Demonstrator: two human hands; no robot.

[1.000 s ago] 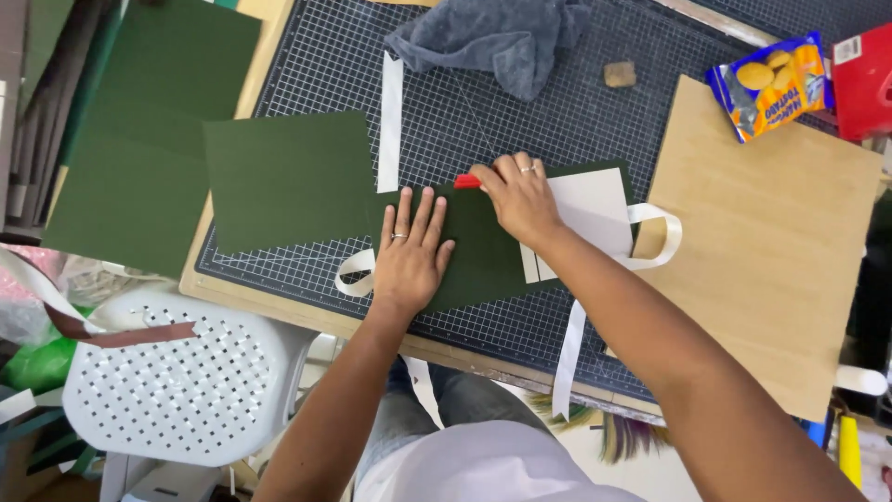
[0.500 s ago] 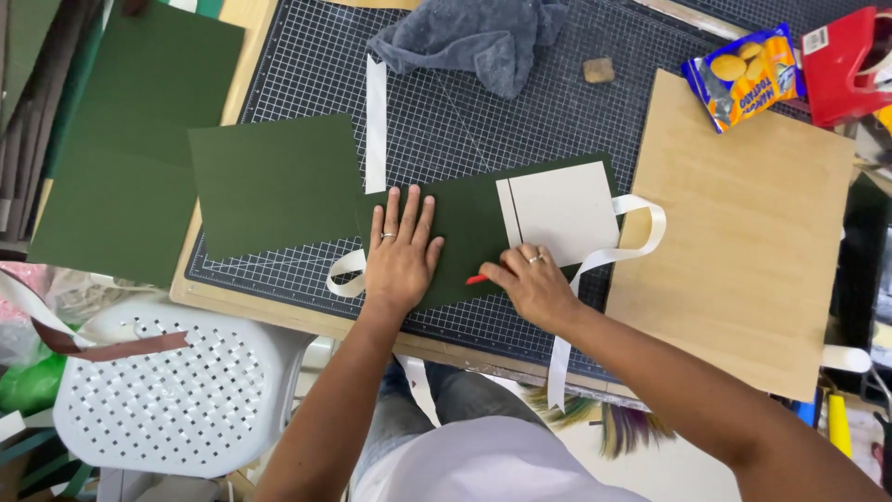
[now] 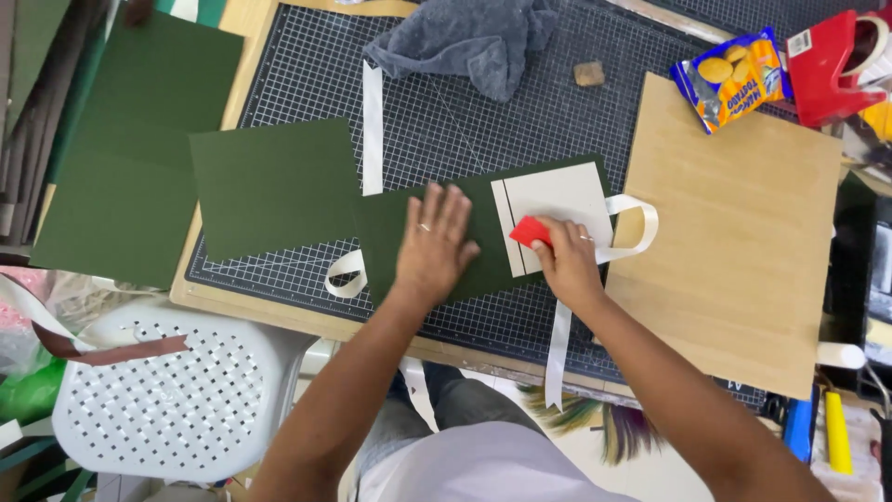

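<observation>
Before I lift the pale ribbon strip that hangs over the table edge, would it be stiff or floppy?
Probably floppy: the pale ribbon strip droops past the table edge, and its other end curls into a loop. It looks thin and light, so it may slide easily unless pinned under the green card.

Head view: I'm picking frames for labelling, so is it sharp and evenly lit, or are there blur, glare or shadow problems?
In the head view, lighting is soft and even, with no glare on the cutting mat; the left hand is slightly motion-blurred at the fingers, while the right hand and its red scraper look crisp; only faint shadows sit under the hands on the green card; grid lines stay nearly straight, so distortion is mild.
</observation>
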